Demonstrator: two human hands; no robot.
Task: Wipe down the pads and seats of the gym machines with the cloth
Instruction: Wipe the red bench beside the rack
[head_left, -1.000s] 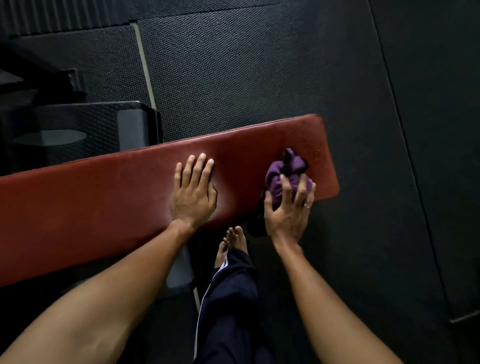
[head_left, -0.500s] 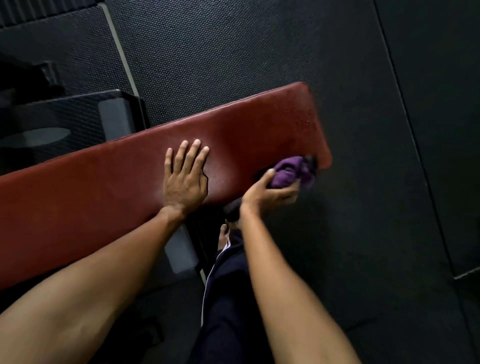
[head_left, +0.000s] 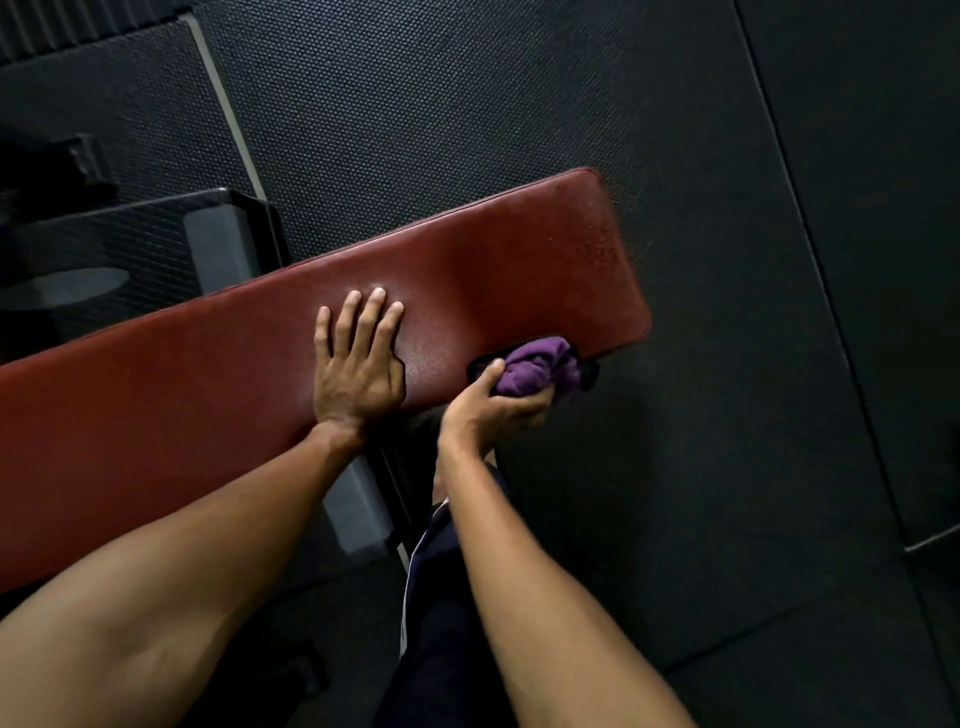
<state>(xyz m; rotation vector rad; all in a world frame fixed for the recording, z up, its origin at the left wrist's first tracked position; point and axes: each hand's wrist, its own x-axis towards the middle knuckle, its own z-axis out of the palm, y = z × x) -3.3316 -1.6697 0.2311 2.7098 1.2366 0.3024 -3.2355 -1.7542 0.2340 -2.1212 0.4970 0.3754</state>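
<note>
Fingers (head_left: 519, 409) of the right hand (head_left: 483, 415) curl round the one purple cloth (head_left: 535, 366), holding it against the near edge of the single red bench (head_left: 493, 260), close to its end. Of the two hands, the left hand (head_left: 358, 374) lies flat on top, its fingers straight. A second ago the cloth sat on the top surface; it has since slid down to the edge, while the left hand has stayed put.

Pressing flat on red pad (head_left: 493, 270) with left grip (head_left: 358, 371); holding purple cloth (head_left: 537, 366) at pad's near edge with right grip (head_left: 485, 410).
</note>
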